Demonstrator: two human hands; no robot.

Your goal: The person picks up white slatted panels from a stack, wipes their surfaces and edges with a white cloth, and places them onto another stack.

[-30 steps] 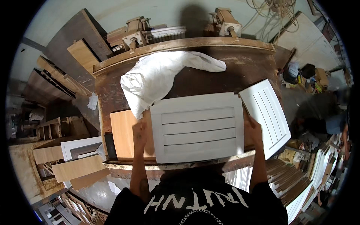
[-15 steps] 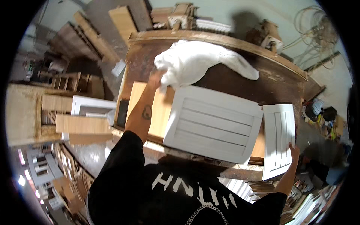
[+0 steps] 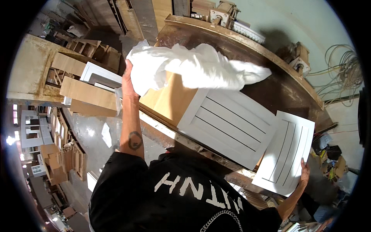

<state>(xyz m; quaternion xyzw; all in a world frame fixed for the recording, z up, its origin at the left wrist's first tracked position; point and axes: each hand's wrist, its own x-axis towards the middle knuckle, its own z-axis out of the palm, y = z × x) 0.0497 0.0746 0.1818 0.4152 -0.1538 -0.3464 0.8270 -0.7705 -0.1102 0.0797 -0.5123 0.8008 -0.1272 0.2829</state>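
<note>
My left hand (image 3: 129,80) grips the left end of a crumpled, soft white sheet (image 3: 216,65), which stretches across the far side of the bench. Below it lies a large white panel door (image 3: 232,123) with dark grooves, flat on light wood boards (image 3: 170,94). My right hand (image 3: 305,173) is closed on the right edge of a narrower white grooved panel door (image 3: 286,152). That narrow door is tilted, its upper left edge by the large door's right end and its lower end out past the bench's near edge. My right fingers are partly hidden.
A brown workbench (image 3: 286,94) carries the doors, with a raised wooden rail (image 3: 247,44) along its far side. Metal clamps (image 3: 222,15) stand behind the rail. Coiled cables (image 3: 348,73) hang on the right wall. Boards and a white frame (image 3: 96,75) are stacked at left.
My left hand has pulled the white sheet leftward and lifted it, uncovering more wood board. The narrow door has tilted and come nearer in my right hand. My view has turned.
</note>
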